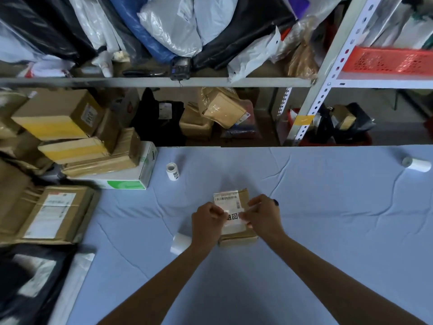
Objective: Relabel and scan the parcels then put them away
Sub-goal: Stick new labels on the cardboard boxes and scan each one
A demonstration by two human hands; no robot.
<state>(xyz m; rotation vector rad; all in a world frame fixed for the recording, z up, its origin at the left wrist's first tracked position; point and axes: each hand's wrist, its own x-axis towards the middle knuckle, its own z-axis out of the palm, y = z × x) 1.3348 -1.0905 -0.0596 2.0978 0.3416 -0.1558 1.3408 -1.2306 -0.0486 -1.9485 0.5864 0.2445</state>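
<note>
Roughly at the centre of the frame a small brown parcel [237,235] lies flat on the blue cloth-covered surface [328,231], and both hands meet over it. The left hand [206,221] and the right hand [263,214] each have their fingers curled and pinched on one side edge of a white label [233,218] printed with square codes, which is held across the parcel's top. Whether the label already touches the cardboard cannot be told. Just above it in the frame, a barcode sticker [225,198] sits on the parcel's far end. A dark tip, perhaps of a pen [276,202], shows behind the right hand. A white paper roll [180,242] lies just beside the left wrist, a second roll [173,171] stands further up the surface, left of centre, and a third roll [417,164] lies on its side near the right edge. At the left of the frame a stack of cardboard boxes [70,137] rests partly on a white and green carton [131,179], with a flat brown parcel bearing a large label [49,214] below it and a black bag [30,285] in the lower left corner. Across the top runs a metal shelf [140,82] packed with plastic mailer bags [168,26]; a small dark device [180,68] sits at its front edge. A red basket [386,61] stands at the upper right, and more parcels [220,109] lie on the level beneath the shelf.
</note>
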